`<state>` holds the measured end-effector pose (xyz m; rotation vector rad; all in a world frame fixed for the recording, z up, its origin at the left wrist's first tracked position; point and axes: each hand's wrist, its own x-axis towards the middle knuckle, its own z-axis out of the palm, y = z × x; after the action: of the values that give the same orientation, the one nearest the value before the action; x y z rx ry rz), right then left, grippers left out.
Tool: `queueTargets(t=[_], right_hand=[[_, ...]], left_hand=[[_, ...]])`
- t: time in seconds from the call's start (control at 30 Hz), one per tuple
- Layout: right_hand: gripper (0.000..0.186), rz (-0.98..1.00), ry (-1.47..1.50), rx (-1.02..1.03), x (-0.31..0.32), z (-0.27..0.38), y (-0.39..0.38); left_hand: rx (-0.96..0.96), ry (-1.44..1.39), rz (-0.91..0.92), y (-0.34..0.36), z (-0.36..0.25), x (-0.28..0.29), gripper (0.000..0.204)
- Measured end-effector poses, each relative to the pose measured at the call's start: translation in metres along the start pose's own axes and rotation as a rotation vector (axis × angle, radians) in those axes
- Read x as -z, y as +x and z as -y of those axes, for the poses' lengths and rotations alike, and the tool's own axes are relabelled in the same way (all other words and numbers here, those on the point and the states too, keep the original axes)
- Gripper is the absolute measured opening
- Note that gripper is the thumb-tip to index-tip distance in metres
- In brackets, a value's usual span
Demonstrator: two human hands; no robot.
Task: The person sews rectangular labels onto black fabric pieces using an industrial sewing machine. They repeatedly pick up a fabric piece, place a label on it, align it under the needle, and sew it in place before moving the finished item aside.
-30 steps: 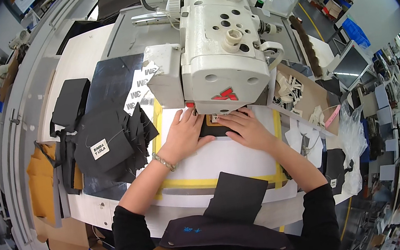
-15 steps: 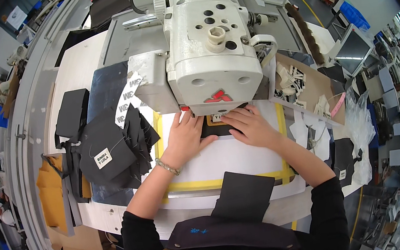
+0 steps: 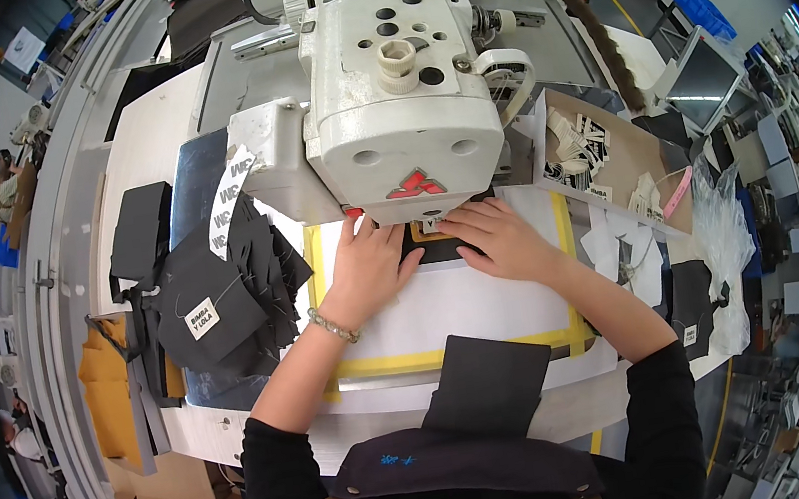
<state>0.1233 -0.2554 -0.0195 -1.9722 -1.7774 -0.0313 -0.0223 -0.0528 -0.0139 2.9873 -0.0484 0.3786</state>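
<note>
Below the head of a white industrial sewing machine (image 3: 407,153) lies a black fabric piece (image 3: 438,253) with a small pale label (image 3: 431,226) in a tan frame. My left hand (image 3: 367,272) is open and flat at the piece's left side, its fingertips reaching under the machine head. On the other side, my right hand (image 3: 502,244) is also open, with its fingers stretched over the right edge of the piece close to the label. The machine head hides the far part of the work. Both hands rest over a white sheet (image 3: 447,304) bordered with yellow tape.
Black fabric pieces (image 3: 209,300), one with a tag, are piled at the left, near mustard pieces (image 3: 107,389). A cardboard tray (image 3: 547,144) of labels stands right, beside clear plastic (image 3: 726,277). Another dark piece (image 3: 488,384) lies at the near edge.
The view has shifted slightly, so the machine appears farther left and higher. My hands stay flat by the black piece, and more of the area around the label shows.
</note>
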Motion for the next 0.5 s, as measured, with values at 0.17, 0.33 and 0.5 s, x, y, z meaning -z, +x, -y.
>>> queueTargets(t=[0.17,0.33,0.5], right_hand=[[0.046,0.047,-0.082,0.031,0.0008,-0.001,0.0015],[0.048,0.065,-0.084,0.019,-0.0002,-0.0012,0.0024],[0.048,0.043,-0.1,0.026,-0.0015,-0.0003,0.0028]], left_hand=[[-0.014,0.03,-0.041,-0.0001,0.0006,-0.0025,0.05],[-0.028,0.028,-0.057,-0.0002,0.0012,-0.0051,0.05],[-0.021,0.007,-0.049,0.0002,0.0017,-0.0054,0.045]])
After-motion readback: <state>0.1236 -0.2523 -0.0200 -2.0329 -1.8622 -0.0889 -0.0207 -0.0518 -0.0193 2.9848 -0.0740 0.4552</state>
